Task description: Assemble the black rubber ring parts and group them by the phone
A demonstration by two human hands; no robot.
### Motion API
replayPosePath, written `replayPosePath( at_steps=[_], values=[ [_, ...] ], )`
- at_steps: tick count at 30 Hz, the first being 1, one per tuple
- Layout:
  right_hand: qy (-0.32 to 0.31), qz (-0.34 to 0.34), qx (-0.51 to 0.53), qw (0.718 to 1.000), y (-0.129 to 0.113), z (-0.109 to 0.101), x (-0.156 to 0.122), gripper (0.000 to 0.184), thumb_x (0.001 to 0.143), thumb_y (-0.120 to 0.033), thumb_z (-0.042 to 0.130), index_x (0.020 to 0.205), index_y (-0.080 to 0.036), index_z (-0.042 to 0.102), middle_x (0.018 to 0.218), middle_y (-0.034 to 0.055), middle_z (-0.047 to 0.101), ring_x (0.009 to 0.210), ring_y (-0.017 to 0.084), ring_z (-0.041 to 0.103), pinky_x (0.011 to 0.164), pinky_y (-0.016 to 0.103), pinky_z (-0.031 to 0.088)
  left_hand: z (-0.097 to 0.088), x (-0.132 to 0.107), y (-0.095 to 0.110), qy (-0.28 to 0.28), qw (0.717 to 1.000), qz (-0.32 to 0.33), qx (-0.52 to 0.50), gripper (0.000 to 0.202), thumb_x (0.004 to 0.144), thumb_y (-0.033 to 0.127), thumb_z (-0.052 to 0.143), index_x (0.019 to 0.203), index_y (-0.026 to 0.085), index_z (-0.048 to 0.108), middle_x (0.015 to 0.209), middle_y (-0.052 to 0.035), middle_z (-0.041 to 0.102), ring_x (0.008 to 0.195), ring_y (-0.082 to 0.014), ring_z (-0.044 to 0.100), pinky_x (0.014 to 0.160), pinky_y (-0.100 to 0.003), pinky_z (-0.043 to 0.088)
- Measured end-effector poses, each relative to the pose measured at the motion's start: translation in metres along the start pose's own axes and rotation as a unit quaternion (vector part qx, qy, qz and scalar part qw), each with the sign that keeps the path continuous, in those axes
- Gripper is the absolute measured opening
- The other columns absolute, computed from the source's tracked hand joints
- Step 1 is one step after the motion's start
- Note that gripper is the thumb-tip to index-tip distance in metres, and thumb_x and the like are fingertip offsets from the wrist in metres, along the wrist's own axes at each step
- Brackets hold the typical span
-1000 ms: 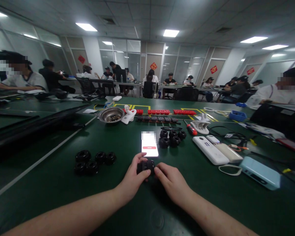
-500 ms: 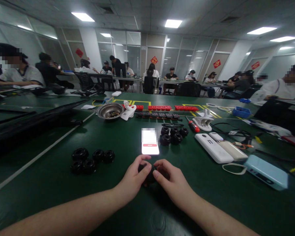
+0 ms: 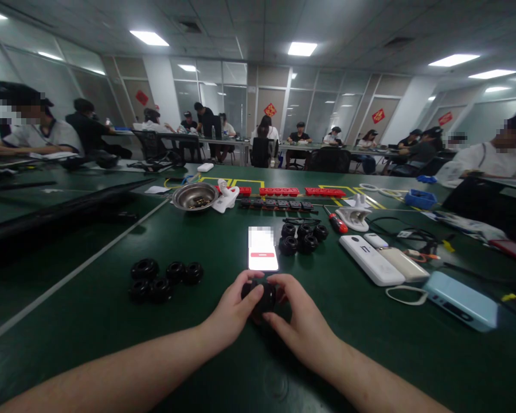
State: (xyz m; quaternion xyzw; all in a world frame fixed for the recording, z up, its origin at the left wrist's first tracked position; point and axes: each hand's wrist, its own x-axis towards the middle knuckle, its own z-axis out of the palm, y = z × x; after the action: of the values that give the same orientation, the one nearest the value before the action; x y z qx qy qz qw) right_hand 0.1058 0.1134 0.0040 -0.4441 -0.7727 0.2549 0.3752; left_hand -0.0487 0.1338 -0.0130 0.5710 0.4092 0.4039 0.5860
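Between both hands, low over the green table near its front, is a black round wheel-like part (image 3: 264, 299). My left hand (image 3: 236, 301) is closed on its left side, thumb across the near face and fingers over the top. My right hand (image 3: 298, 318) curves around its right side, with fingertips at the upper edge and the thumb lower down. The fingers partly cover the part. Just beyond it lies a phone (image 3: 263, 261) with a lit screen. Several similar black parts form one group (image 3: 307, 243) right of the phone and another (image 3: 160, 288) at the left.
Farther back are a metal bowl (image 3: 184, 198) with small pieces, white clamp-like objects (image 3: 226, 199), red strips (image 3: 279, 191) and a black strip (image 3: 279, 205). To the right lie a screwdriver (image 3: 339, 223), white power banks (image 3: 367, 261), a light-blue box (image 3: 460, 301) and cables. People sit around.
My right thumb has slid down and away from my left thumb, and the right fingers have spread over the part's upper right, showing more of it. The left hand keeps its hold.
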Motion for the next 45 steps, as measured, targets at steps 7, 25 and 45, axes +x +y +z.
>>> replayPosePath(
  at_steps=[7,25,45],
  values=[
    [-0.049,0.095,-0.072,0.992,0.004,-0.010,0.007,0.022,0.084,-0.037,0.043,0.087,-0.019,0.054,0.079,0.0033,0.058,0.075,0.019,0.053,0.066,0.030,0.041,0.001,0.001,-0.004,0.018,1.000,0.009,-0.018,0.034,0.077,0.032,0.047,0.108,0.021,0.037,0.092,-0.0026,0.045,0.077,-0.0161,0.050,0.060,-0.027,0.044],
    [-0.048,0.101,-0.093,0.989,-0.003,-0.004,0.002,0.024,0.078,-0.037,0.053,0.094,-0.019,0.053,0.082,0.0040,0.058,0.076,0.019,0.052,0.067,0.032,0.040,-0.005,0.004,0.006,0.020,0.995,-0.075,-0.061,0.039,0.073,0.031,0.049,0.109,0.021,0.038,0.093,-0.0039,0.046,0.077,-0.0176,0.053,0.061,-0.028,0.043],
    [-0.002,-0.115,-0.122,0.986,-0.001,-0.008,0.003,0.042,0.075,-0.009,0.052,0.114,-0.022,0.045,0.108,0.0062,0.052,0.098,0.021,0.046,0.084,0.038,0.040,-0.005,0.012,-0.001,-0.045,0.995,-0.078,-0.046,0.046,0.072,0.057,0.039,0.089,0.014,0.042,0.055,0.0000,0.056,0.039,-0.0115,0.054,0.035,-0.019,0.035]
  ],
)
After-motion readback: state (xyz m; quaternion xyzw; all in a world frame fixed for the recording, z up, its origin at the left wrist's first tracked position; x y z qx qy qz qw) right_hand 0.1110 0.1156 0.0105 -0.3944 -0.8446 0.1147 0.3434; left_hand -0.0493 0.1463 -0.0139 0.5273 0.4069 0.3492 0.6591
